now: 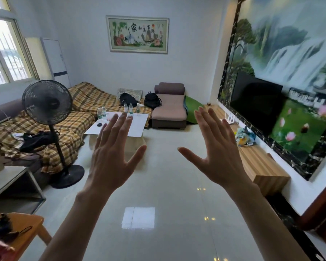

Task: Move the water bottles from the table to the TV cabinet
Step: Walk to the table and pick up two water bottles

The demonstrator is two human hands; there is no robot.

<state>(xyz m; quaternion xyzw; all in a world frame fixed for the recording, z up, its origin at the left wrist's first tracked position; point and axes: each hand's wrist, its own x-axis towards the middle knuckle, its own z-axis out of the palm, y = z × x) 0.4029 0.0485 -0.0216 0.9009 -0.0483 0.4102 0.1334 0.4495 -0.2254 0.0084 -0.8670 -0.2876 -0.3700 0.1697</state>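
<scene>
Bottles [130, 108] wait beyond my left hand [111, 157]; right hand [217, 157] spread empty too; next, walk over, grab.

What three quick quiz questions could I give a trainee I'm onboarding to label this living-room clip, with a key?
1. True or false: the left hand and the right hand are both open and hold nothing.
2. Where do the water bottles stand? A) on the white table B) on the TV cabinet C) on the floor
3. Fill in: the black standing fan stands in front of the ____ with the plaid cover.

Key: 1 true; 2 A; 3 sofa
</scene>
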